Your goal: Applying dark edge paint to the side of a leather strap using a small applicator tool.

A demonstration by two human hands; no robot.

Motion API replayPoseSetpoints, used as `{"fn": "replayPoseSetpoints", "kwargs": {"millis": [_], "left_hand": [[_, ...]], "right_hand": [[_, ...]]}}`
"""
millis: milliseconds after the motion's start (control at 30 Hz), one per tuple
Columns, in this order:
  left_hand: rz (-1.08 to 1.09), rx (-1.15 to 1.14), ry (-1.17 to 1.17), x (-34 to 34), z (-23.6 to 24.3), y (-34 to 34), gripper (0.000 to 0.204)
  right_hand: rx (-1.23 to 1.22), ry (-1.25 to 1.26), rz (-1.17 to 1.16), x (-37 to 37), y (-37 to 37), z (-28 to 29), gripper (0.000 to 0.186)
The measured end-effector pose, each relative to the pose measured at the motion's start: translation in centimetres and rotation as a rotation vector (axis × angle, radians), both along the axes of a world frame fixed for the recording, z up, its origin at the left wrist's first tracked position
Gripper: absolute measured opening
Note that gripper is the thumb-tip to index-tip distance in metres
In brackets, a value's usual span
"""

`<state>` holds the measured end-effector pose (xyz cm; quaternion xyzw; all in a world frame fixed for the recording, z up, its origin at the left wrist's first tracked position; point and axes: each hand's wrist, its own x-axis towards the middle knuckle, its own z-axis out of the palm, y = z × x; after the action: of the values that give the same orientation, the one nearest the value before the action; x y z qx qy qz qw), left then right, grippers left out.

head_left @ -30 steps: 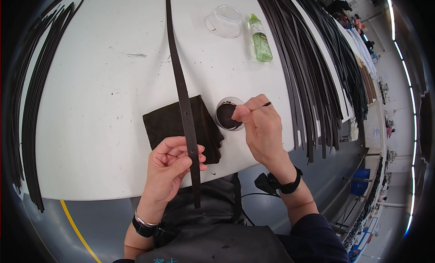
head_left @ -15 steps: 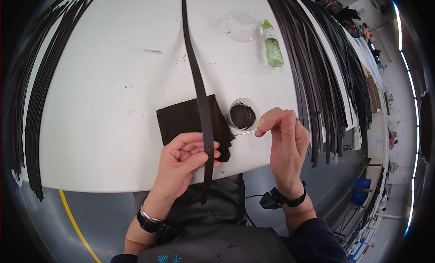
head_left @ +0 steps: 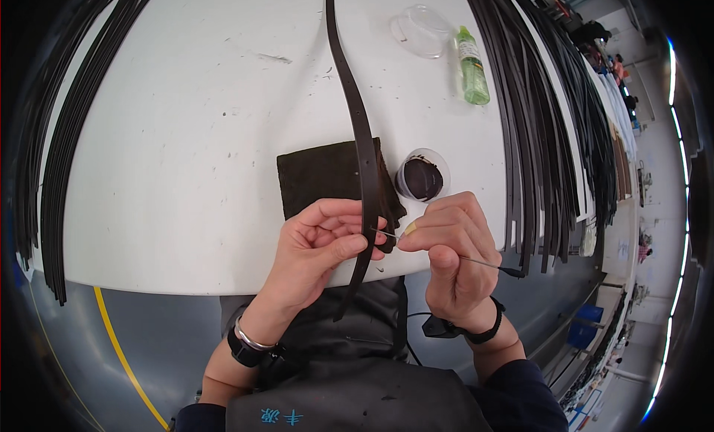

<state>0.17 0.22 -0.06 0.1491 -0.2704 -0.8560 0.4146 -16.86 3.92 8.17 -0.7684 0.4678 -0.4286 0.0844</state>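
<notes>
A long dark belt strap (head_left: pixel 358 119) with small punched holes runs from the far edge of the table toward me, its near end hanging over the front edge. My left hand (head_left: pixel 320 242) pinches it near that end, thumb on top and fingers beneath. From the right, my right hand (head_left: pixel 462 257) grips a thin metal rod (head_left: pixel 480 263) with a dark, thicker end. Its fine tip meets the strap beside my left fingers. Under the strap lies a folded dark cloth (head_left: pixel 316 175). A clear cup (head_left: pixel 422 153) holding a dark paste or liquid stands just beyond my right hand.
Bundles of dark straps lie along the left side (head_left: pixel 82 142) and right side (head_left: pixel 539 134) of the white table (head_left: pixel 178 171). A green bottle (head_left: pixel 474 71) lies at the far right beside a clear round lid (head_left: pixel 420 32). Dark scraps dot the tabletop.
My right hand has come down and inward, bringing the rod's tip from over the cloth's edge to the strap. My left hand keeps its hold; the whole view has shifted slightly.
</notes>
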Motion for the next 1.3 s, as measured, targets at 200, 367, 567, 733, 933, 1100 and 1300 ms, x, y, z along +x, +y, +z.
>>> {"fn": "replayPoseSetpoints", "kwargs": {"millis": [200,367,567,733,933,1100,1300], "left_hand": [[0.005,-0.006,-0.006,-0.02,0.01,0.0,0.03],[0.008,-0.021,-0.003,-0.14,0.06,0.01,0.03],[0.025,-0.025,-0.014,-0.12,0.09,0.0,0.03],[0.021,-0.018,-0.013,-0.14,0.15,0.0,0.03],[0.011,-0.021,-0.02,-0.14,0.17,0.01,0.031],[0.018,-0.018,-0.013,-0.14,-0.01,0.05,0.031],[0.013,-0.016,-0.011,-0.13,0.09,-0.01,0.031]], "right_hand": [[-0.017,0.015,0.009,0.06,-0.22,-0.21,0.008],[-0.034,0.063,0.012,0.4,-0.51,-0.02,0.01],[-0.033,0.119,0.005,0.38,-0.38,0.19,0.014],[-0.015,0.069,0.019,0.41,-0.27,0.28,0.013],[0.0,0.095,0.002,0.43,0.11,0.58,0.013],[0.007,0.097,-0.009,0.55,-0.09,0.33,0.013],[0.01,0.072,0.021,0.43,-0.04,0.18,0.013]]}}
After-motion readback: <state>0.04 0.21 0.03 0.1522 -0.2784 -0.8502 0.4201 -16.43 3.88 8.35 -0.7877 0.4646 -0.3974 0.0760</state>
